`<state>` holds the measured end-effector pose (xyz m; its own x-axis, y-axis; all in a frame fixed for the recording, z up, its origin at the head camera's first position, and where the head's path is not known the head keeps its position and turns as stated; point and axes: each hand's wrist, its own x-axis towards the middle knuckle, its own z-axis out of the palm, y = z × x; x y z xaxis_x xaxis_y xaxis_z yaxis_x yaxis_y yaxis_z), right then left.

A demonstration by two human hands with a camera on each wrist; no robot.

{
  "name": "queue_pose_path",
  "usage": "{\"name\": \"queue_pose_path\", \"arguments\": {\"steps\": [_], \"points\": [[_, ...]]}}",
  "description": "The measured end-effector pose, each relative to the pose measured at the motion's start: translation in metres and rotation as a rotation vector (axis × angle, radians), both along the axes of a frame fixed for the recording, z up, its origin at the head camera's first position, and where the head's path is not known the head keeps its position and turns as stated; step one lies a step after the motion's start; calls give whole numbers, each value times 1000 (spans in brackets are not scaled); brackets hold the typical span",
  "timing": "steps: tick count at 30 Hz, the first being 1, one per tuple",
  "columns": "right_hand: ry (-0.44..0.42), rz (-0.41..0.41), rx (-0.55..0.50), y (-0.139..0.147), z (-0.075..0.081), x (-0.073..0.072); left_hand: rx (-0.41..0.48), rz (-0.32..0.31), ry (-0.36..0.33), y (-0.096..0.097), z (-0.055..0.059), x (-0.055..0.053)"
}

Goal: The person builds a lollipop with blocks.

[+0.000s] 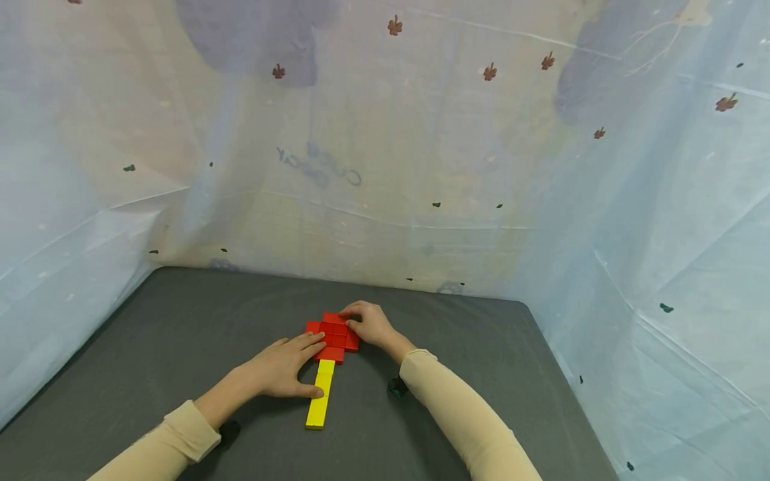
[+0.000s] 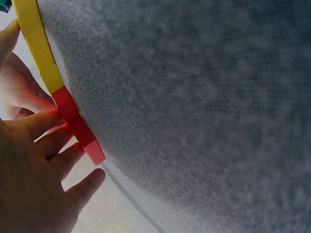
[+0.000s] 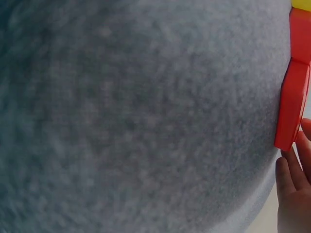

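Note:
Flat red blocks (image 1: pixel 333 339) lie edge to edge in a rough cross on the dark table. A narrow yellow strip of blocks (image 1: pixel 319 407) runs from their near side toward me. My left hand (image 1: pixel 281 369) is spread at the left, fingertips touching the red blocks and thumb on the yellow strip. In the left wrist view, its fingers (image 2: pixel 60 162) are mostly straight along the red side. My right hand (image 1: pixel 371 326) touches the far right corner of the cross with its fingertips. In the right wrist view, its fingers (image 3: pixel 285 174) meet the end of a red block (image 3: pixel 293 109).
The grey-black table (image 1: pixel 457 374) extends around the blocks on all sides. Behind it and at both sides hangs a pale translucent sheet (image 1: pixel 361 247) with small leaf prints. A small dark object (image 1: pixel 397 387) shows beneath my right cuff.

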<state>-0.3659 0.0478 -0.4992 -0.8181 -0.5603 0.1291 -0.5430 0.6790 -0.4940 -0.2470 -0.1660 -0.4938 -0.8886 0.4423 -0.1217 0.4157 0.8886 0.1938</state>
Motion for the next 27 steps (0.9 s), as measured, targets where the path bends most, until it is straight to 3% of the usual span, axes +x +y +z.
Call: {"name": "queue_pose_path", "arguments": {"steps": [10,27], "points": [[-34,-98,-51,-1,-3,-4,11,-9,3,1,1,0],[-33,-53,14,-10,1,-3,-8,-1,6,1,0,-1]]}}
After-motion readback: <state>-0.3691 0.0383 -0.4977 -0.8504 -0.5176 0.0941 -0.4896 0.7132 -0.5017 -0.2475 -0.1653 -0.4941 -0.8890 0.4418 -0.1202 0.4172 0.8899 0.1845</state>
